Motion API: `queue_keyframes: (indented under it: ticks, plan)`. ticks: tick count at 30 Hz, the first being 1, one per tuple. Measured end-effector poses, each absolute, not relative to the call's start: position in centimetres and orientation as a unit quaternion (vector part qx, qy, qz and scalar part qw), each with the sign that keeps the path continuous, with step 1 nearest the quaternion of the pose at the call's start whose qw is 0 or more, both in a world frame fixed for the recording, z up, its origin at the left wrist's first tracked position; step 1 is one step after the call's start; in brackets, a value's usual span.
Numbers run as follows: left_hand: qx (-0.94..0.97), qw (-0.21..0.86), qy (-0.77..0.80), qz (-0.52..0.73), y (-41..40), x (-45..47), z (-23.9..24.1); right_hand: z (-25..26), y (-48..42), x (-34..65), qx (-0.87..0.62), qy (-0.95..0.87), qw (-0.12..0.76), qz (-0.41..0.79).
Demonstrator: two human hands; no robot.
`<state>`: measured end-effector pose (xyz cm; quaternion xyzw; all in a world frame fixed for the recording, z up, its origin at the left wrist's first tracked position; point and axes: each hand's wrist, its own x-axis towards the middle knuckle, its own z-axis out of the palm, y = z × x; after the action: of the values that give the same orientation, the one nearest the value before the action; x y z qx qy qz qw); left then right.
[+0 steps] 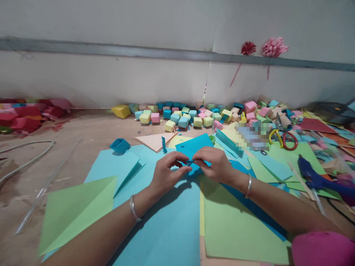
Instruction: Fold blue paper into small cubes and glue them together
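Left hand (168, 168) pinches a small blue paper piece (190, 162) between thumb and fingertips; right hand (215, 162) pinches the piece's other side. The piece is held near the middle of the table (91, 127), in line with a blue sheet (191, 144) beyond it. Paper blocks (174, 118) line the far edge, against the wall (152, 77). Right side is crowded: scissors (290, 140) towards the far right corner, glue gun (316, 176) just beyond the right forearm. Widest room lies left of the light blue sheet (163, 225), where only a rod (47, 188) and cord (26, 166) cross the surface.
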<state>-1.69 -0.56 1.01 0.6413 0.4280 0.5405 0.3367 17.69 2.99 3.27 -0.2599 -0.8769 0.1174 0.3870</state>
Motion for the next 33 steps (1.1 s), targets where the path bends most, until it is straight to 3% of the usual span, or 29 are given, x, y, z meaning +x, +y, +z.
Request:
queue_keyframes:
  ticks: [7, 21, 29, 33]
  plan:
    - [0.702, 0.271, 0.405, 0.519, -0.37, -1.81, 0.67, 2.61, 3.18, 17.51, -0.245, -0.883, 0.379, 0.131]
    - [0.723, 0.304, 0.422, 0.454, -0.34, -1.81, 0.65, 2.5, 3.36, 17.56, -0.228, -0.899, 0.344, 0.148]
    - [0.677, 0.355, 0.407, 0.501, -0.48, -1.78, 0.83, 2.86, 3.4, 17.81, -0.247, -0.895, 0.34, 0.146]
    - [0.71, 0.292, 0.362, 0.529, -0.55, -1.89, 1.06, 3.19, 3.62, 17.99, -0.246, -0.892, 0.345, 0.16]
